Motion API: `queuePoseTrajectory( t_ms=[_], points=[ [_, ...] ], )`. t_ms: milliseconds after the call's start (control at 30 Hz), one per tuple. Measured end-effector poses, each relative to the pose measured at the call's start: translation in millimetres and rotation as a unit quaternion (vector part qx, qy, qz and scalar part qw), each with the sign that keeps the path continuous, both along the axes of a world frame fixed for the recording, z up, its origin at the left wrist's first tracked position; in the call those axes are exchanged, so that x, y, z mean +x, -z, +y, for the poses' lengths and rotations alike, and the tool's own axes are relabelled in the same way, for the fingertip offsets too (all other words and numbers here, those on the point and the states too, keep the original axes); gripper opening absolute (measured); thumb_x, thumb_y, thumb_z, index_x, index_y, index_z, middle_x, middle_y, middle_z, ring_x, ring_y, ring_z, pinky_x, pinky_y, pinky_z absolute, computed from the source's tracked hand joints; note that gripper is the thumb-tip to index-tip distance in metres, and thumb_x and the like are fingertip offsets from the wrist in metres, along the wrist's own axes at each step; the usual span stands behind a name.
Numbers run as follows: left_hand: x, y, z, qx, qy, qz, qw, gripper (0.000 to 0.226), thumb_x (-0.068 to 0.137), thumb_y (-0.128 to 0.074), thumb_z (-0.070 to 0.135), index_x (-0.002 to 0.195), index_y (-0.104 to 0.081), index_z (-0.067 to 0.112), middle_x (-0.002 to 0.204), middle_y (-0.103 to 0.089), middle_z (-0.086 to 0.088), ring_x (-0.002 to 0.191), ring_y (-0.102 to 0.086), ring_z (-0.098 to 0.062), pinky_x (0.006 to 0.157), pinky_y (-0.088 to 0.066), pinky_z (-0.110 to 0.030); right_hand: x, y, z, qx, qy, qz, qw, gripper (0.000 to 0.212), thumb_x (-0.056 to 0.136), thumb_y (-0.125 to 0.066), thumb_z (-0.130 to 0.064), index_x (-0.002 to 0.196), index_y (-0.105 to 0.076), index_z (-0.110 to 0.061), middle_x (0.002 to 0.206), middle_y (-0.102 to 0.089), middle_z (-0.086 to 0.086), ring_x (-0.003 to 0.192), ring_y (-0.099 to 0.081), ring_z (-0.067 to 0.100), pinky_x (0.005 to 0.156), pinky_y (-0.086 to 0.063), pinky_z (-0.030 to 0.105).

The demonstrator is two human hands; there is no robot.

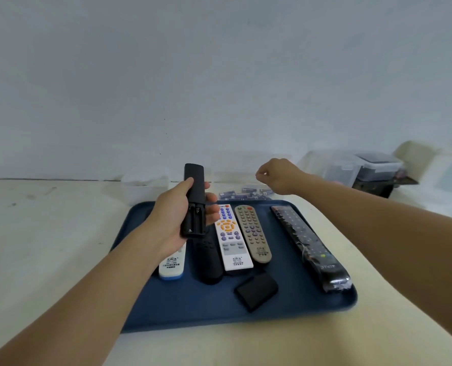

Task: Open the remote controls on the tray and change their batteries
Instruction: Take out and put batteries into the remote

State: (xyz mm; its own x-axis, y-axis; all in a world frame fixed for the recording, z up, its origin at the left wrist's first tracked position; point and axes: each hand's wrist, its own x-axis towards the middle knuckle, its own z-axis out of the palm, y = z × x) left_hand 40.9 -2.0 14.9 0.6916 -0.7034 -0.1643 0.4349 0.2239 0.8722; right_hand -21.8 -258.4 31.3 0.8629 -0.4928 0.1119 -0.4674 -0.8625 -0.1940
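Black remote (193, 196) in left hand (170, 220)

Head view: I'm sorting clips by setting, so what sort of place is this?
Probably a plain work table set up for a task, not a lived-in room: a bare wall, a blue tray of remotes, and clear storage boxes along the back.

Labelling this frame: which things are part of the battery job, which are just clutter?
Job:
- black remote, compartment open, held in left hand
- right hand, over the batteries
- battery cover
- other remotes on the tray

Clutter:
- plastic boxes at far right
- clear tub behind the tray
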Motion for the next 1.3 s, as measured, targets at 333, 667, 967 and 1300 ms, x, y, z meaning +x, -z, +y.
queuePoseTrajectory(
  t_ms=[333, 667, 967, 1300],
  points=[
    [-13, -2, -3, 0.012, 0.021, -0.003, 1.000, 0.037, 0.108, -0.043, 0.031, 0.114, -0.064, 0.002, 0.070, -0.066, -0.011, 0.054, -0.062, -0.020, 0.048, -0.056, -0.029, 39, -16, -9, 0.085, 0.111, 0.210, 0.968, 0.042, 0.083, -0.080, -0.020, 0.113, -0.064, 0.005, 0.113, -0.068, 0.014, 0.099, -0.073, 0.027, 0.091, -0.058, 0.038],
    [-15, -5, -3, 0.006, 0.032, 0.002, 0.999, 0.038, 0.108, -0.043, 0.031, 0.119, -0.062, 0.001, 0.068, -0.066, -0.010, 0.053, -0.061, -0.020, 0.048, -0.057, -0.029, 57, -11, -7, 0.084, 0.137, 0.302, 0.940, 0.026, 0.090, -0.071, -0.011, 0.112, -0.067, 0.002, 0.113, -0.067, 0.011, 0.096, -0.069, 0.023, 0.101, -0.052, 0.038],
    [-13, -5, -1, 0.013, 0.017, -0.004, 1.000, 0.039, 0.108, -0.044, 0.031, 0.123, -0.062, 0.000, 0.068, -0.066, -0.010, 0.053, -0.063, -0.020, 0.047, -0.056, -0.029, 52, -3, -15, 0.024, 0.103, 0.233, 0.967, 0.020, 0.087, -0.075, -0.020, 0.086, -0.066, -0.002, 0.093, -0.063, 0.006, 0.090, -0.063, 0.025, 0.089, -0.053, 0.033],
    [-13, -5, -2, 0.009, 0.021, -0.003, 1.000, 0.039, 0.108, -0.044, 0.031, 0.123, -0.062, 0.000, 0.067, -0.067, -0.010, 0.053, -0.063, -0.020, 0.049, -0.058, -0.030, 48, -5, -9, 0.084, 0.075, 0.067, 0.991, 0.025, 0.094, -0.068, -0.019, 0.076, -0.064, -0.001, 0.071, -0.062, 0.009, 0.062, -0.056, 0.019, 0.060, -0.049, 0.023]
  ],
)
